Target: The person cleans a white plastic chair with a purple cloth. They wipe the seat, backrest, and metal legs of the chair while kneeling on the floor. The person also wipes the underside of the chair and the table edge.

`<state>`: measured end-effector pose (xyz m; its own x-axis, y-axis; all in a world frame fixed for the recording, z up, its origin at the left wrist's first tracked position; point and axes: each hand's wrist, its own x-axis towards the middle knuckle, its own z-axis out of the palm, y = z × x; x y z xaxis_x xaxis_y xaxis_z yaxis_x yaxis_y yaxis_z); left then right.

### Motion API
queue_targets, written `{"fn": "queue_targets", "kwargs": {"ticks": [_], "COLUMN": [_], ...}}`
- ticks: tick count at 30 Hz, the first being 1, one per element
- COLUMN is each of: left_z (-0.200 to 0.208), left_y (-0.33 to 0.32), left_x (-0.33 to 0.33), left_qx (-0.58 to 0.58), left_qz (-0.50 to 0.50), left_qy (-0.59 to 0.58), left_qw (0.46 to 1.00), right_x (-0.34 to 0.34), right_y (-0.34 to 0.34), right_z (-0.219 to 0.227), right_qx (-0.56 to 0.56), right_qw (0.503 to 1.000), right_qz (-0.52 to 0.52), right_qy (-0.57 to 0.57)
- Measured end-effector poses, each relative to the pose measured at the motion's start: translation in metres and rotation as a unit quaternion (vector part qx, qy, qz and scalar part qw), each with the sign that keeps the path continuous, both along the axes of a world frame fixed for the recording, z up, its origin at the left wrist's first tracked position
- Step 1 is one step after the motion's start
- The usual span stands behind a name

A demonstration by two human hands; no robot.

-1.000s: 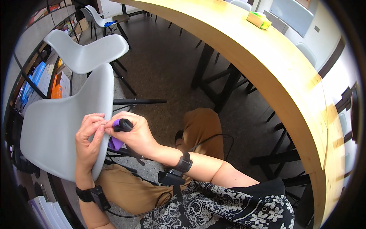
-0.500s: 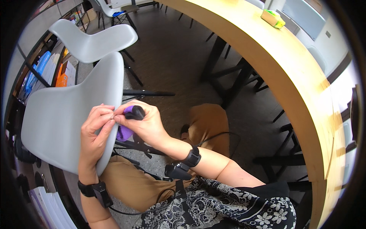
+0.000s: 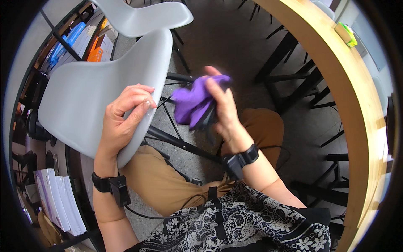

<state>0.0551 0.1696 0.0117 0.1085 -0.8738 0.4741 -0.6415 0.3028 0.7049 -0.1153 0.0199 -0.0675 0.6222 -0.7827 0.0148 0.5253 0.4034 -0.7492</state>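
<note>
My left hand (image 3: 126,113) is closed in a pinch above the front edge of the grey chair (image 3: 88,88). A small clear, shiny scrap (image 3: 148,102) shows between its thumb and fingertips; its kind is too small to make out. To the right, over the floor, my right hand (image 3: 226,105) grips a crumpled purple and black cloth (image 3: 189,103). The cloth hangs to the left of that hand, its black part underneath and slightly blurred. A gap separates the two hands.
A second grey chair (image 3: 145,19) stands beyond the first. A curved wooden table (image 3: 336,80) runs along the right, with a green and yellow packet (image 3: 346,34) on it. Shelves on the left hold an orange box (image 3: 95,52) and white papers (image 3: 58,201).
My right hand has pulled away from my left and moved right with the cloth, which now hangs loose. My left hand keeps its pinch. The view has shifted, showing the chair further up.
</note>
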Motion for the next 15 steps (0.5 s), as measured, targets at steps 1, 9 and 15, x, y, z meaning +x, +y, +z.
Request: {"fn": "queue_targets", "kwargs": {"ticks": [1, 9, 15], "left_z": [0.002, -0.001, 0.006], "left_y": [0.003, 0.006, 0.013], "left_x": [0.0, 0.007, 0.011], "left_qx": [0.007, 0.028, 0.042], "left_qz": [0.013, 0.024, 0.034], "left_qy": [0.017, 0.057, 0.023], "left_qw": [1.0, 0.998, 0.998], "right_x": [-0.001, 0.02, 0.089], "right_y": [-0.009, -0.006, 0.02], "right_z": [-0.011, -0.102, -0.09], "right_qx": [0.055, -0.001, -0.511], "right_qw": [0.998, 0.987, 0.802], "right_qz": [-0.024, 0.014, -0.004], "right_qy": [-0.004, 0.159, 0.31]}}
